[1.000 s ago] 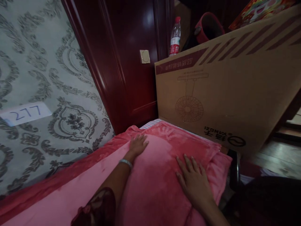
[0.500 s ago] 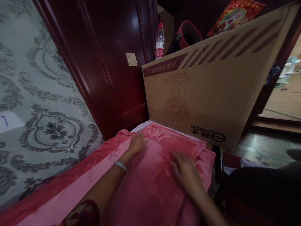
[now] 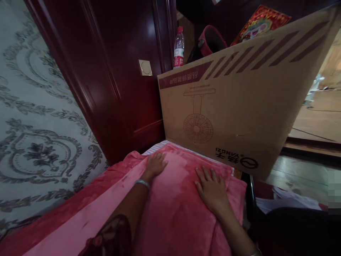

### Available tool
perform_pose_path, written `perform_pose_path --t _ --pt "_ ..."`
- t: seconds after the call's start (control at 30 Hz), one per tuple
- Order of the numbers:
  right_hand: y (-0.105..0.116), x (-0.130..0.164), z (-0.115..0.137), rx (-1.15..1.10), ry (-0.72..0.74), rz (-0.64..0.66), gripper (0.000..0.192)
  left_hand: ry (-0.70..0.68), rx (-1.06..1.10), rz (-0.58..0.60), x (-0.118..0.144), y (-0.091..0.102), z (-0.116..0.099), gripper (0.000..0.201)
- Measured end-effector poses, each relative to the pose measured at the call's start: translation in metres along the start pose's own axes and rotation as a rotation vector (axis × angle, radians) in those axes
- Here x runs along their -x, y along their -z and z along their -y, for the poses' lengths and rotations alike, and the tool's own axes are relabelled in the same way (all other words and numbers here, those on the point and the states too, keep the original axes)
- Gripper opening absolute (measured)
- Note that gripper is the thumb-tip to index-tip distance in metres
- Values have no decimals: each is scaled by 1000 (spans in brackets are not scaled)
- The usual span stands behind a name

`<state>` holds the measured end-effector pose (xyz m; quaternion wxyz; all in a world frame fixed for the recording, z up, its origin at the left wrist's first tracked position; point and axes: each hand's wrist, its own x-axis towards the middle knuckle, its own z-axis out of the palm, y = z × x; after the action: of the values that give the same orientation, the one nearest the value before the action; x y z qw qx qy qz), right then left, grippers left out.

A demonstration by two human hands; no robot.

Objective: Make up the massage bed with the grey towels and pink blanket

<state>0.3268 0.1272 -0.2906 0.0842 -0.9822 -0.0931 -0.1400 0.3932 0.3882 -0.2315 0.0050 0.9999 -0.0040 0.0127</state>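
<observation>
The near part of the pink and red blanket (image 3: 176,217) runs out of the frame at the bottom, and what bears it is covered, apart from a strip of striped cloth (image 3: 156,146) showing at its far edge. The palms are hidden too: the left hand (image 3: 155,164) and the right hand (image 3: 211,190) lie well apart, backs up and fingers spread, on the blanket. A bracelet (image 3: 142,183) circles the left wrist, with a dark, patterned sleeve (image 3: 112,234) cut off below it; at the right wrist only a sliver of a band shows at the bottom edge. A black shape (image 3: 295,227) at lower right is too dark to make out — a white cloth (image 3: 287,200) lies just beyond it, near a grey floor (image 3: 286,170). The blanket runs along a wall with scrolled wallpaper (image 3: 39,149) up to a dark red panel (image 3: 125,89) bearing a switch plate (image 3: 145,68). A big cardboard box (image 3: 239,103), its lettering upside down, stands at the blanket's far end — a red-capped bottle (image 3: 179,48), a red ring-shaped thing (image 3: 205,39) and a bright red packet (image 3: 266,23) show above its upper edge, their bases partly hidden.
</observation>
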Motion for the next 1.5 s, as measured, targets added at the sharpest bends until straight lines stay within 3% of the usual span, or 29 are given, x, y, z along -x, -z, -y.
perform_pose_path --t 0.1,0.17,0.23,0.3,0.4,0.5,0.57,0.8,1.0,1.07,1.17,1.23,1.33,1.5 --pt "3 -2 1 -7 -6 16 55 200 -40 3 3 13 50 61" --pt "4 -3 1 -23 -6 10 55 306 -75 -30 5 23 65 62" --pt "3 -3 1 -41 -7 1 56 309 -97 -101 1 30 58 63" --pt "1 -3 1 -48 -9 -8 56 165 -84 -132 -8 32 30 61" --pt "-1 -2 0 -48 -7 -29 56 -120 -24 -51 -27 23 -22 55" --pt "-3 -2 -1 -64 2 -45 55 -141 19 20 -45 7 -50 61" --pt "-4 -2 -2 -75 7 -47 55 -62 41 36 -54 0 -48 67" --pt "1 -4 -2 -104 -7 8 55 94 67 74 -74 0 -5 69" --pt "9 -3 -1 -167 -30 24 55 85 22 128 -75 12 -6 66" --pt "11 -3 -1 -199 -32 25 55 80 -5 97 -68 18 -11 65" --pt "12 -4 -1 -225 -38 29 56 -21 -53 -42 -39 22 -19 63" --pt "13 -4 -1 -242 -45 18 56 -196 -64 -82 -1 18 -23 60" --pt "14 -2 -1 -292 -49 -24 55 -530 -56 -144 78 -2 -25 57" --pt "8 0 -8 -401 -54 -190 54 -697 -66 -216 223 -60 -12 66"
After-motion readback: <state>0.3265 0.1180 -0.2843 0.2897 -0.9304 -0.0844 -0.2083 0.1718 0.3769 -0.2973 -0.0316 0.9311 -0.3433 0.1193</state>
